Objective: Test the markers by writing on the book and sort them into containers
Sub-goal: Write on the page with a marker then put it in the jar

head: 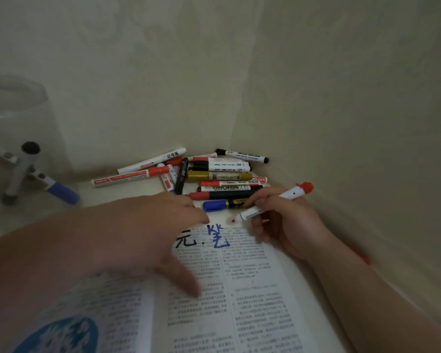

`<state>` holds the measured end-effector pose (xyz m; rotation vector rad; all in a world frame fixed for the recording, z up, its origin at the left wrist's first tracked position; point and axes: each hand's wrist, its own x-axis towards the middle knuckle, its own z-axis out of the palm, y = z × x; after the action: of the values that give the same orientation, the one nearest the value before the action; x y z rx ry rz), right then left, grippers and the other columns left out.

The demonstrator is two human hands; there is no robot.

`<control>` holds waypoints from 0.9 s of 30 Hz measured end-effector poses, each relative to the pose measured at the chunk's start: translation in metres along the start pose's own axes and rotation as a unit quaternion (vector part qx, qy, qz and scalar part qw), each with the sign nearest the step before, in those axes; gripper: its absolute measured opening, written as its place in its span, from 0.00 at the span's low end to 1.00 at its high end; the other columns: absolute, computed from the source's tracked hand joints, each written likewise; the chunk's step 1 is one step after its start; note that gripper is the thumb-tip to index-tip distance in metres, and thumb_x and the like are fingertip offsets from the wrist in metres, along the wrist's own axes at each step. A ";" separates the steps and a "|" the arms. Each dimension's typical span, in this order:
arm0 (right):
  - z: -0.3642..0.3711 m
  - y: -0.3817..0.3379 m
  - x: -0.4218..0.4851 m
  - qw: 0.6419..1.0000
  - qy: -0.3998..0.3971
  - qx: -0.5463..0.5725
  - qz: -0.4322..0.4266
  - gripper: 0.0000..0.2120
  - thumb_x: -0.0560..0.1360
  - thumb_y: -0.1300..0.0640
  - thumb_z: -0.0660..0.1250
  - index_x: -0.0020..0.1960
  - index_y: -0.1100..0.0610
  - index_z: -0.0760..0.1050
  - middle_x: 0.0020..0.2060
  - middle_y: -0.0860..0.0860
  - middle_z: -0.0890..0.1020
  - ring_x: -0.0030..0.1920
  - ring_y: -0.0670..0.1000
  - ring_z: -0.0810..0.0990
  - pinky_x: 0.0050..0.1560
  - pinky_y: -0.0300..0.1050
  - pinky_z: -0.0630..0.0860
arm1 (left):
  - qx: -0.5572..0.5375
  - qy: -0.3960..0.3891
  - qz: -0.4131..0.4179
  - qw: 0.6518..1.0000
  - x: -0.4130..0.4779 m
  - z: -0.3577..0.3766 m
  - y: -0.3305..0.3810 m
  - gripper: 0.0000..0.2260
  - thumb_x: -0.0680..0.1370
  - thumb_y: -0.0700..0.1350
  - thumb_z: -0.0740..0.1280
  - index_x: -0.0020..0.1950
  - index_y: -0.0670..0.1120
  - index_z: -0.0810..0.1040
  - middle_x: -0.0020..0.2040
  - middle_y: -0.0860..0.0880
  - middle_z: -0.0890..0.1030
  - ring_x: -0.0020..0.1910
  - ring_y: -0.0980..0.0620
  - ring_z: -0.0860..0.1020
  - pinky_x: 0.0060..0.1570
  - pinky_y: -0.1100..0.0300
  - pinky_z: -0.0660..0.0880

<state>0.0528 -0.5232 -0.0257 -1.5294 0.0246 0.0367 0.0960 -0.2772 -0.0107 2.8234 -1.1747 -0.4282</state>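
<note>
An open book [239,296] of printed text lies before me, with a black character and a blue character written at the top of its right page. My right hand [283,225] grips a white marker with a red tip [270,206], its cap stuck on the rear end; the tip hovers just above the page's top edge. My left hand [148,238] rests flat on the page, fingers spread, holding nothing. A pile of markers [214,174] in red, black, gold and blue lies in the corner beyond the book.
A clear glass container [18,128] stands at the far left with a few white markers inside, one with a purple-blue cap [61,192]. Walls close in behind the pile and along the right side.
</note>
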 end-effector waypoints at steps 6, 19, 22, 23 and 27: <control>-0.009 -0.002 0.003 0.996 -0.022 -0.080 -0.026 0.04 0.66 0.64 0.72 0.40 0.58 0.84 0.34 0.63 0.80 0.27 0.55 0.77 0.25 0.42 0.75 | -0.040 0.165 0.026 0.985 -0.006 0.026 0.024 0.40 0.69 0.79 0.52 0.78 0.63 0.54 0.72 0.66 0.60 0.69 0.64 0.58 0.66 0.66 0.56; -0.003 -0.003 0.001 0.978 0.005 -0.207 -0.010 0.03 0.74 0.68 0.72 0.45 0.67 0.78 0.23 0.46 0.76 0.22 0.41 0.73 0.23 0.30 0.68 | -0.079 0.190 0.027 0.978 0.004 0.034 0.009 0.44 0.66 0.80 0.60 0.77 0.64 0.51 0.70 0.69 0.60 0.58 0.70 0.53 0.60 0.66 0.54; -0.002 -0.004 -0.001 0.976 0.007 -0.215 -0.010 0.03 0.73 0.67 0.73 0.44 0.67 0.79 0.25 0.47 0.78 0.24 0.41 0.75 0.25 0.31 0.69 | -0.082 0.196 0.035 0.977 0.004 0.034 0.008 0.44 0.66 0.80 0.61 0.77 0.63 0.54 0.70 0.68 0.62 0.60 0.69 0.55 0.61 0.65 0.54; -0.002 -0.004 0.000 0.974 0.012 -0.224 -0.013 0.03 0.73 0.67 0.73 0.43 0.66 0.79 0.25 0.47 0.78 0.25 0.41 0.74 0.26 0.31 0.69 | -0.082 0.196 0.035 0.977 0.004 0.034 0.008 0.44 0.66 0.80 0.60 0.77 0.63 0.55 0.70 0.68 0.62 0.60 0.69 0.56 0.61 0.65 0.54; -0.005 -0.003 0.002 0.972 0.025 -0.232 -0.012 0.04 0.73 0.68 0.72 0.43 0.68 0.78 0.24 0.46 0.76 0.24 0.41 0.73 0.26 0.32 0.67 | -0.075 0.179 0.033 0.981 0.004 0.032 0.008 0.44 0.65 0.81 0.58 0.76 0.64 0.54 0.69 0.69 0.61 0.60 0.70 0.55 0.61 0.65 0.54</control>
<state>0.0546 -0.5281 -0.0233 -1.9992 0.0391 -0.0167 0.0841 -0.2839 -0.0415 2.5797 -1.1033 -0.0006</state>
